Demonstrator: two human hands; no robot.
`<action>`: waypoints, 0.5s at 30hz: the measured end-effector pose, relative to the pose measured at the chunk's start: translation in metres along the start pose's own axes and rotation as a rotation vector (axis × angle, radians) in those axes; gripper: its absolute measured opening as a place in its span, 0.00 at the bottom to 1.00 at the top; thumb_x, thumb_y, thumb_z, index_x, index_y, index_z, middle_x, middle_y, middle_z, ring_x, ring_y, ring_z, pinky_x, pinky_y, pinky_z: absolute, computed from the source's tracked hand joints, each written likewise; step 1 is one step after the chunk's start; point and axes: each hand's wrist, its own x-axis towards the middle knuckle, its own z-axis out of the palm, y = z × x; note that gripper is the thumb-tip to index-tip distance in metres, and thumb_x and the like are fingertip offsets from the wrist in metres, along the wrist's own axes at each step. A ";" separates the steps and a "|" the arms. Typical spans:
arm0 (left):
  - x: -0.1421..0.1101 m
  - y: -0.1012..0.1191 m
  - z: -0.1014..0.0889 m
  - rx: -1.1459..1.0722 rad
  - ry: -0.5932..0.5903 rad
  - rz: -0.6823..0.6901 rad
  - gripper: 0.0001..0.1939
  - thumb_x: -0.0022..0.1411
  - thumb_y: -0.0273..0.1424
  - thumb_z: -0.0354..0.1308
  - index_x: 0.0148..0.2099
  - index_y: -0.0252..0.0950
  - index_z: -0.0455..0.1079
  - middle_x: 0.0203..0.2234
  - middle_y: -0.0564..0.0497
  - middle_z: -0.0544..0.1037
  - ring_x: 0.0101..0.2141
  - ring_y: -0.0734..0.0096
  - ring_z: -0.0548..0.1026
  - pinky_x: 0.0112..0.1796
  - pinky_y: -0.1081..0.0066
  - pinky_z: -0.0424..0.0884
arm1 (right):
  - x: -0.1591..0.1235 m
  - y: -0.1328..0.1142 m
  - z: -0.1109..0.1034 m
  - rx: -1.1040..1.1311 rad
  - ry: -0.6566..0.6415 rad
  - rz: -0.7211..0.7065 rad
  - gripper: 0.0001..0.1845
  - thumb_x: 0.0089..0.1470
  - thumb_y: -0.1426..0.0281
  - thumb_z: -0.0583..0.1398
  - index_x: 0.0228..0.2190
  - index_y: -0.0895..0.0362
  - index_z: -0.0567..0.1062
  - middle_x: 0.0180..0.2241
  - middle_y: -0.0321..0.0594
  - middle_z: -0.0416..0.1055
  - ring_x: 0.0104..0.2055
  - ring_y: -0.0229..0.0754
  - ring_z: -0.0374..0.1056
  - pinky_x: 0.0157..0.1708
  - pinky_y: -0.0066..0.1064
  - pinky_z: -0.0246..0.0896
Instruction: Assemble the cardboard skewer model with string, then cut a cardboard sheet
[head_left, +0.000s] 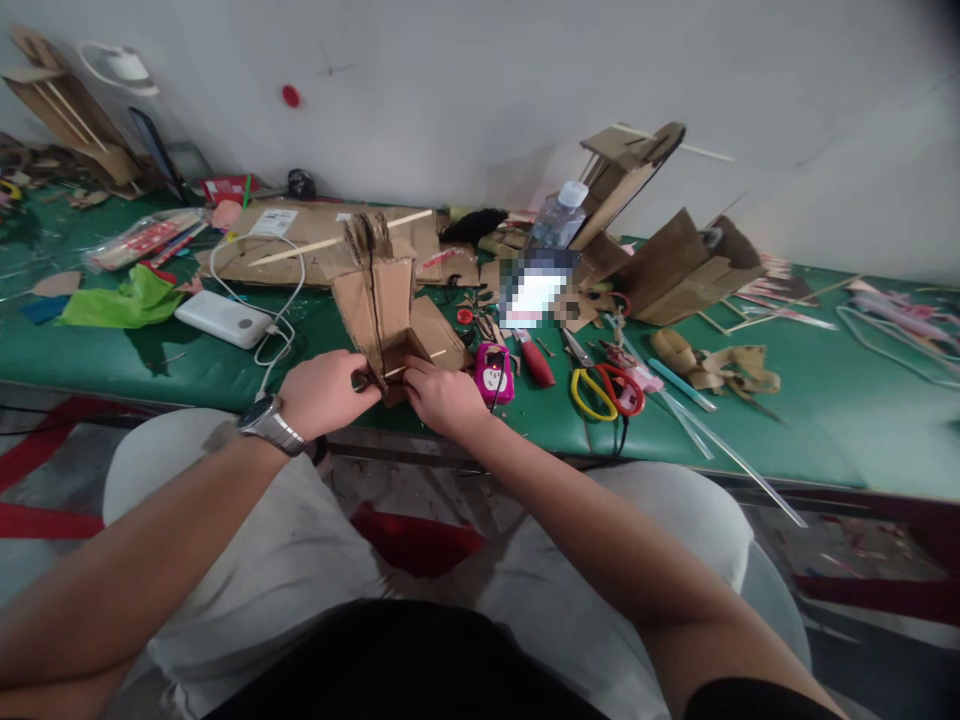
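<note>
A brown cardboard model (386, 295) stands at the table's front edge, a thin wooden stick (322, 245) sticking out both sides of its top. My left hand (322, 390), with a wristwatch above it, is closed on the model's lower left side. At the lower right, my right hand (446, 395) has its fingers pinched beside a short wooden stick (437, 355) that pokes through the cardboard. Whether those fingers grip the stick or the cardboard wall is hard to make out. A magenta box with a socket face (494, 375) lies just right of my right hand.
Scissors with yellow and red handles (606, 390) and a red-handled tool (535, 362) lie to the right. A white power bank (225, 320) with a looped cable sits left. Behind are a clear bottle (556, 218), a lit phone screen (538, 292) and a cardboard bag (679, 268).
</note>
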 end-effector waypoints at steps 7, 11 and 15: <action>0.000 0.000 0.001 0.029 -0.050 -0.017 0.15 0.63 0.45 0.53 0.37 0.41 0.75 0.35 0.44 0.84 0.38 0.48 0.82 0.30 0.63 0.65 | 0.000 0.000 0.001 -0.016 -0.002 0.004 0.19 0.73 0.64 0.49 0.51 0.54 0.77 0.69 0.38 0.66 0.47 0.48 0.79 0.33 0.36 0.72; -0.001 -0.003 -0.001 0.010 -0.076 -0.014 0.16 0.62 0.47 0.56 0.39 0.42 0.76 0.34 0.45 0.85 0.39 0.47 0.83 0.30 0.64 0.65 | -0.001 0.000 0.003 -0.011 -0.006 0.001 0.19 0.72 0.64 0.49 0.53 0.54 0.76 0.70 0.40 0.64 0.48 0.48 0.78 0.35 0.36 0.73; -0.002 -0.004 -0.004 -0.010 -0.081 -0.003 0.16 0.62 0.48 0.57 0.39 0.43 0.78 0.35 0.46 0.85 0.40 0.48 0.83 0.31 0.65 0.66 | -0.001 0.001 0.005 -0.012 0.003 -0.010 0.20 0.73 0.63 0.49 0.53 0.54 0.76 0.71 0.39 0.63 0.48 0.49 0.79 0.34 0.38 0.74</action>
